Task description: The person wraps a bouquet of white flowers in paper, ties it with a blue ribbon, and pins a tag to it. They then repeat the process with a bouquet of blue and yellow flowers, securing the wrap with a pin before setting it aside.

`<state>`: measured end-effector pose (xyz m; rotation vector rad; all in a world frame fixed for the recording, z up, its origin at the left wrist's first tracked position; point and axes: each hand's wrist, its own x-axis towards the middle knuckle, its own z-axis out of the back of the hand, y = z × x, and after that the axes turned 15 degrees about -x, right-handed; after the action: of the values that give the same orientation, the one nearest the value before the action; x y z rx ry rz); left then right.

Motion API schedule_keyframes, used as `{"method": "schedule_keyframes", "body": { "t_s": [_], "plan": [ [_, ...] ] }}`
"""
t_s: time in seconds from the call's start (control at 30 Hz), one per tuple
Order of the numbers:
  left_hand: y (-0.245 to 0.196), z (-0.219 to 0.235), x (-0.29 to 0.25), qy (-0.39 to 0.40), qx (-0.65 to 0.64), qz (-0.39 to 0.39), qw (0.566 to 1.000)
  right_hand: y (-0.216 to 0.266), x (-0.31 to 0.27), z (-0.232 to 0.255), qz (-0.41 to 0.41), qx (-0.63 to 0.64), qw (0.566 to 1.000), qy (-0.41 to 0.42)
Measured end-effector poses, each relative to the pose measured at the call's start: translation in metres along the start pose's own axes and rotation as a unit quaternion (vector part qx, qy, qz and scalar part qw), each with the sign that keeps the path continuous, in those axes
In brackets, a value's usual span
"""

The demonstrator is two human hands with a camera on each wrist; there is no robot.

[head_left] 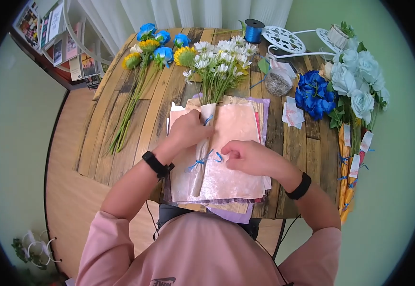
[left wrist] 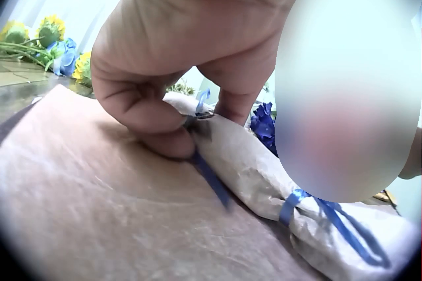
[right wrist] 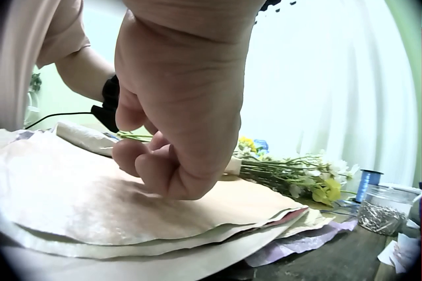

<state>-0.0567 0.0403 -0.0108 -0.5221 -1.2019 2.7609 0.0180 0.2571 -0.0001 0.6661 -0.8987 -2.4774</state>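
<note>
Blue ribbon bow (head_left: 202, 162) ties the pale paper-wrapped daisy bundle (head_left: 202, 157), lying top-to-bottom at frame centre; the left hand (head_left: 188, 131) pinches ribbon at its upper tie, the curled right hand (head_left: 248, 158) just right.

Soft, even daylight comes through the white curtain (right wrist: 343, 77), which glares nearly blown out in the right wrist view. Shadows on the worktop (head_left: 136, 119) are faint. The head view bends strongly at its dark round edges. Both wrist views blur up close, and a smeared oval blotch (left wrist: 346, 83) covers the left one.
</note>
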Motion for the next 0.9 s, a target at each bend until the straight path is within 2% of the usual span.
{"method": "schedule_keyframes", "body": {
  "t_s": [0.03,0.07,0.1,0.13,0.17,0.2,0.23,0.27,0.3,0.33,0.37,0.4,0.47,0.53,0.6,0.67,0.73,0.83,0.9],
  "plan": [
    [-0.001,-0.003,0.001,0.0,0.007,0.004,1.0,0.001,0.003,-0.005,0.015,-0.038,0.999,0.007],
    [-0.001,-0.006,0.003,-0.016,-0.043,0.011,0.999,0.004,0.005,-0.009,0.019,-0.032,0.999,0.006],
    [-0.002,-0.007,0.004,-0.032,-0.093,0.018,0.995,0.007,0.006,-0.012,0.028,-0.079,0.996,-0.007],
    [-0.004,-0.008,0.002,-0.032,-0.086,0.02,0.996,0.01,0.007,-0.016,0.038,-0.126,0.991,-0.021],
    [-0.006,-0.008,-0.001,-0.028,-0.249,0.043,0.967,0.004,0.013,-0.023,0.059,-0.111,0.991,-0.047],
    [-0.009,-0.008,-0.004,-0.024,-0.407,0.063,0.911,0.002,0.013,-0.022,0.062,-0.107,0.991,-0.048],
    [-0.011,-0.004,-0.005,-0.002,-0.461,0.084,0.884,0.0,0.014,-0.02,0.063,-0.076,0.993,-0.059],
    [-0.011,-0.001,-0.007,-0.007,-0.459,0.084,0.885,-0.002,0.015,-0.017,0.064,-0.046,0.995,-0.069],
    [-0.01,0.003,-0.009,0.038,-0.531,0.118,0.838,-0.003,0.015,-0.011,0.069,-0.044,0.994,-0.068],
    [-0.009,0.005,-0.011,0.083,-0.597,0.15,0.783,-0.005,0.011,-0.003,0.051,-0.057,0.991,-0.108],
    [-0.009,0.006,-0.01,0.091,-0.595,0.191,0.775,-0.008,0.007,0.004,0.033,-0.068,0.986,-0.149],
    [-0.007,0.006,-0.009,0.089,-0.592,0.191,0.778,-0.013,0.004,0.01,0.036,-0.066,0.986,-0.15],
    [0.002,0.003,-0.008,0.102,-0.616,0.254,0.738,-0.027,-0.005,0.019,0.008,-0.079,0.976,-0.204],
    [0.005,-0.002,-0.007,0.089,-0.607,0.229,0.756,-0.038,-0.015,0.026,-0.004,-0.085,0.976,-0.201],
    [0.004,-0.008,-0.01,0.08,-0.599,0.201,0.771,-0.047,-0.026,0.03,-0.007,-0.073,0.985,-0.154],
    [-0.001,-0.014,-0.013,0.025,-0.535,0.154,0.83,-0.051,-0.035,0.033,-0.006,-0.077,0.985,-0.155],
    [-0.004,-0.02,-0.014,0.01,-0.55,0.147,0.822,-0.056,-0.041,0.034,-0.016,-0.046,0.989,-0.137],
    [-0.002,-0.024,-0.013,0.007,-0.595,0.165,0.787,-0.053,-0.055,0.045,-0.035,-0.052,0.988,-0.142],
    [0.006,-0.023,-0.011,0.03,-0.615,0.176,0.768,-0.054,-0.06,0.052,-0.05,-0.061,0.985,-0.15]
  ]
}}
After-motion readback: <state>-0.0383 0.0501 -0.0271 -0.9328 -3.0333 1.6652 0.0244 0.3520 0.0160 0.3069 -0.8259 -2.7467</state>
